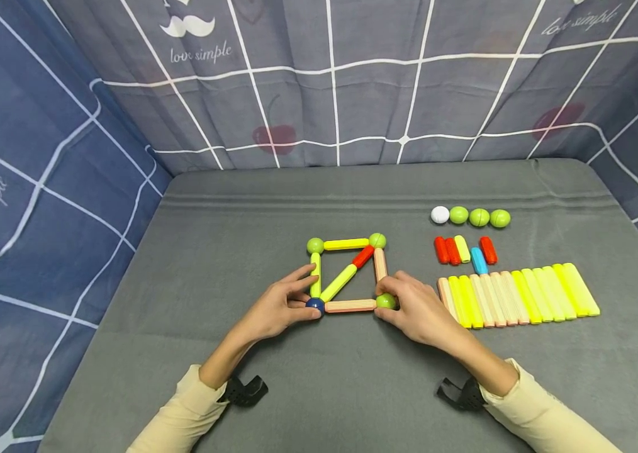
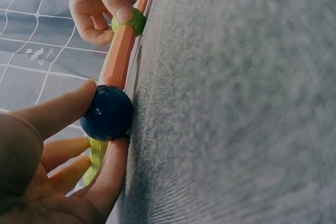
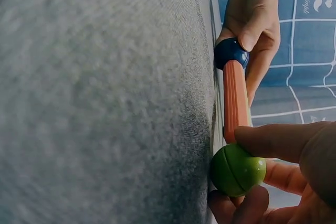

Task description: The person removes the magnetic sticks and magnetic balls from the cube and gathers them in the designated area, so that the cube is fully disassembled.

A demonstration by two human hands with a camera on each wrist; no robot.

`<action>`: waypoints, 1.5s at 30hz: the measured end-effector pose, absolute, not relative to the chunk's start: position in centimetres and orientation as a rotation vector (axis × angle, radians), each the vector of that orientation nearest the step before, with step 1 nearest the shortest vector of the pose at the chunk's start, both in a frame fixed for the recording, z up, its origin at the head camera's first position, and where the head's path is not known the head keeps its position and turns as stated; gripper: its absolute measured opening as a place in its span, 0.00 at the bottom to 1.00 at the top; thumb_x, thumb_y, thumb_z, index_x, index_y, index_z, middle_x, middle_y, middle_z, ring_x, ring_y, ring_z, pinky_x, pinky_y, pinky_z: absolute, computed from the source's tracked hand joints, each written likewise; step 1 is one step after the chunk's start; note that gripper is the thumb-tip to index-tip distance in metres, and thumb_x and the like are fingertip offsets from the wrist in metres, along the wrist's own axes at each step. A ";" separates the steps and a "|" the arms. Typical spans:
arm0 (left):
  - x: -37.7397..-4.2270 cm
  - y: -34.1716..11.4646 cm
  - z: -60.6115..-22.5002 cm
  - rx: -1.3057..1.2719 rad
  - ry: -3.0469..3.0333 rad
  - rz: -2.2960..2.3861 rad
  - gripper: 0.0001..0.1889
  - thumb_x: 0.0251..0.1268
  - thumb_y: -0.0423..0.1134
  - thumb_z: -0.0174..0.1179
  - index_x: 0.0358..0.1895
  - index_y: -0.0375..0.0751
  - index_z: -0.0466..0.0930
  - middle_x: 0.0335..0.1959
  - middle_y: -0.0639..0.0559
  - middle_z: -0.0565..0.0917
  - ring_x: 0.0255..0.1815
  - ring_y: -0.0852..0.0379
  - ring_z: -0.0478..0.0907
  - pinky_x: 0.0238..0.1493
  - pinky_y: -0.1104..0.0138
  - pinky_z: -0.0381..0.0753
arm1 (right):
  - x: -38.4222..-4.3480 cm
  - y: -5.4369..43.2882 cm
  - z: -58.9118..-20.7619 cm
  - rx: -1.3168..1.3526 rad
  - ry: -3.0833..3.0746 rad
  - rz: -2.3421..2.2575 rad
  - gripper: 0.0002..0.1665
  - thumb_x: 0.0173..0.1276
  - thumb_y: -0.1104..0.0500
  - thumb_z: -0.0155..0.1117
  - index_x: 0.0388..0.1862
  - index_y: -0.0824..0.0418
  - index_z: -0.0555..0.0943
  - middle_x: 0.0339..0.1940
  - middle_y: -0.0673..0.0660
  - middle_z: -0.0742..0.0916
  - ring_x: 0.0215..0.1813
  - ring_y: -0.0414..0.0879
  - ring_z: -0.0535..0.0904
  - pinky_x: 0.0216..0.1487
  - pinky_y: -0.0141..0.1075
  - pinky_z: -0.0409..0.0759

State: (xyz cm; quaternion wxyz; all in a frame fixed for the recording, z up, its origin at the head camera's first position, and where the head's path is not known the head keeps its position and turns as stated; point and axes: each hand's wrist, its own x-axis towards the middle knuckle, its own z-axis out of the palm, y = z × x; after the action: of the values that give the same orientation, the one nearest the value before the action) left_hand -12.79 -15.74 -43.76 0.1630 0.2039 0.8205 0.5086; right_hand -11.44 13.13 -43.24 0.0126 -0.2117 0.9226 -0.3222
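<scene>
- Curtain (image 1: 375, 104): blue and gray with white lines; hangs at the back and at both sides.
- Table (image 1: 353, 384): gray; lies flat under all the toys.
- Sleeves (image 1: 183, 409): cream; cover both arms almost to the wrists, just by the black bands (image 1: 246, 391).
- Row of sticks (image 1: 500, 299): pink and yellow, side by side; lies on the right part of the table.
- Square (image 1: 346, 244): made of sticks and balls; lies in the middle of the table, left of the row.
- Left hand (image 1: 274, 307): pinches the blue ball (image 2: 107, 113) at the near left corner, between thumb and finger; has other fingers right by the left yellow stick (image 1: 316, 283).
- Right hand (image 1: 418, 308): pinches a green ball (image 3: 237, 171) at the near right corner; has the thumb right by the end of the near pink stick (image 3: 235, 98).
- Slanting stick (image 1: 338, 283): yellow; runs inside the square from the blue ball to a red piece (image 1: 363, 257), then on to the far right green ball (image 1: 377, 240).
- Short sticks (image 1: 452, 250): three red, one yellow, one blue; lie just behind the row, with blue right at its edge.
- Loose balls (image 1: 479, 218): one white, three green; sit in a line behind the short sticks.
</scene>
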 end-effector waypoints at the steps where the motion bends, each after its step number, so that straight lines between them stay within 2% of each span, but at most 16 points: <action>1: -12.8 -15.7 -43.7 0.580 2.337 1.454 0.36 0.59 0.32 0.71 0.70 0.30 0.66 0.77 0.47 0.57 0.50 0.52 0.79 0.50 0.66 0.79 | -11.4 13.1 -43.2 -0.664 2.877 -0.998 0.13 0.55 0.61 0.78 0.37 0.53 0.82 0.31 0.47 0.77 0.30 0.41 0.69 0.30 0.37 0.65; 22: -13.1 -15.7 -43.7 0.559 2.339 1.457 0.35 0.59 0.28 0.70 0.69 0.29 0.67 0.77 0.46 0.57 0.48 0.52 0.78 0.49 0.67 0.80 | -11.8 13.7 -42.7 -0.777 2.775 -1.026 0.11 0.59 0.65 0.67 0.40 0.53 0.85 0.37 0.45 0.82 0.36 0.42 0.73 0.36 0.38 0.70; 30: -13.0 -15.7 -43.8 0.564 2.332 1.464 0.34 0.59 0.28 0.70 0.69 0.29 0.67 0.77 0.46 0.57 0.49 0.51 0.78 0.49 0.67 0.80 | -11.6 14.2 -42.6 -0.759 2.699 -1.096 0.11 0.65 0.64 0.64 0.42 0.51 0.87 0.36 0.44 0.80 0.32 0.39 0.73 0.34 0.37 0.71; 35: -13.0 -15.5 -43.8 0.547 2.314 1.478 0.34 0.59 0.28 0.70 0.69 0.29 0.67 0.77 0.46 0.57 0.49 0.51 0.78 0.49 0.67 0.80 | -11.4 15.4 -42.8 -0.664 2.542 -1.297 0.11 0.68 0.66 0.63 0.46 0.56 0.86 0.38 0.50 0.80 0.24 0.39 0.77 0.31 0.35 0.75; 38: -13.0 -15.5 -43.8 0.548 2.308 1.480 0.35 0.59 0.28 0.70 0.70 0.29 0.67 0.78 0.47 0.57 0.49 0.51 0.78 0.49 0.67 0.79 | -11.2 16.4 -42.8 -0.608 2.507 -1.387 0.11 0.68 0.65 0.66 0.49 0.60 0.85 0.40 0.53 0.81 0.23 0.41 0.79 0.30 0.35 0.77; 42: -12.9 -15.5 -43.7 0.542 2.324 1.472 0.34 0.59 0.28 0.70 0.69 0.30 0.67 0.77 0.47 0.57 0.49 0.51 0.78 0.49 0.67 0.79 | -11.3 17.9 -42.1 -0.543 2.555 -1.511 0.12 0.69 0.63 0.66 0.51 0.63 0.83 0.40 0.56 0.81 0.24 0.47 0.82 0.31 0.36 0.79; 45: -12.9 -15.6 -43.8 0.543 2.333 1.469 0.34 0.59 0.29 0.70 0.69 0.30 0.68 0.77 0.47 0.57 0.49 0.52 0.78 0.49 0.67 0.79 | -11.6 19.4 -41.1 -0.412 2.633 -1.607 0.15 0.69 0.62 0.67 0.53 0.65 0.82 0.43 0.57 0.83 0.31 0.47 0.84 0.33 0.35 0.81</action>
State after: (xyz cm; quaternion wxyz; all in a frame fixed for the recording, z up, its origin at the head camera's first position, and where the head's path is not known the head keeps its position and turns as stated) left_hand -12.90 -15.56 -43.77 0.1650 0.1906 0.8189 0.5156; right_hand -11.63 19.44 -41.13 0.0148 -0.1322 0.8460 -0.5163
